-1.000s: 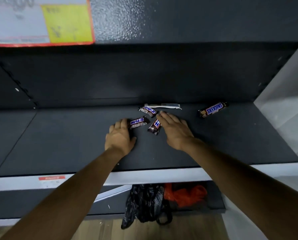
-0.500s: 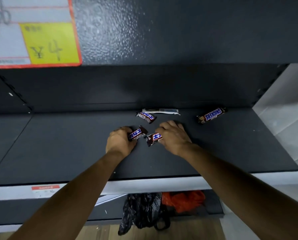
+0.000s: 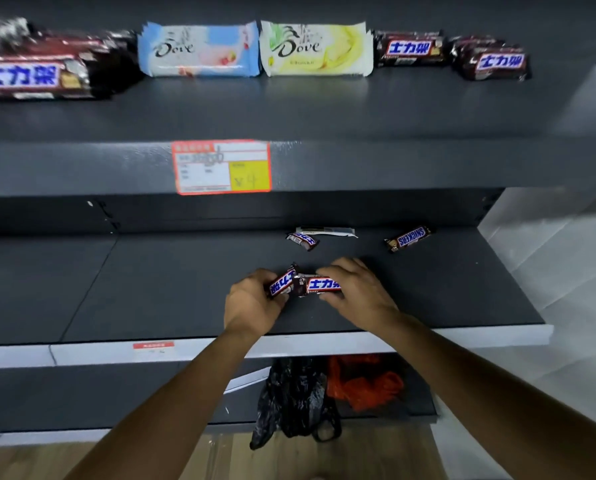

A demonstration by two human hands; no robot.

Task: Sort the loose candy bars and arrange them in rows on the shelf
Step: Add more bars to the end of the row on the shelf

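On the middle shelf [image 3: 151, 289], toward its front, two small candy bars are held end to end, their inner ends touching or overlapping. The tilted bar [image 3: 282, 284] on the left is gripped by the left hand [image 3: 251, 303], fingers curled round its outer end; the level bar [image 3: 322, 285] beside it is pinched by the right hand [image 3: 355, 292] between thumb and fingers. Both appear raised just off the shelf, though contact cannot be ruled out.

Further back, a third small bar [image 3: 302, 240] lies askew against a flat white packet [image 3: 327, 232] at the rear wall, and well to the right a longer Snickers bar [image 3: 408, 238] lies at an angle. None of these has been set in a row yet.

Trouble could come from the glossy wrappers: a bar held only by its end may be let slip or twisted as it is set down, spoiling the line. The two bars could also be knocked askew by each other where their ends meet.

The shelf surface left of the hands is bare, so nothing is seen to block a row there. On the upper shelf [image 3: 289, 109], larger bars are already laid out, with a price tag [image 3: 222, 168] on its front edge. Below, a black bag [image 3: 296, 400] and an orange bag [image 3: 365, 379] are stuffed under the shelf, out of the way.
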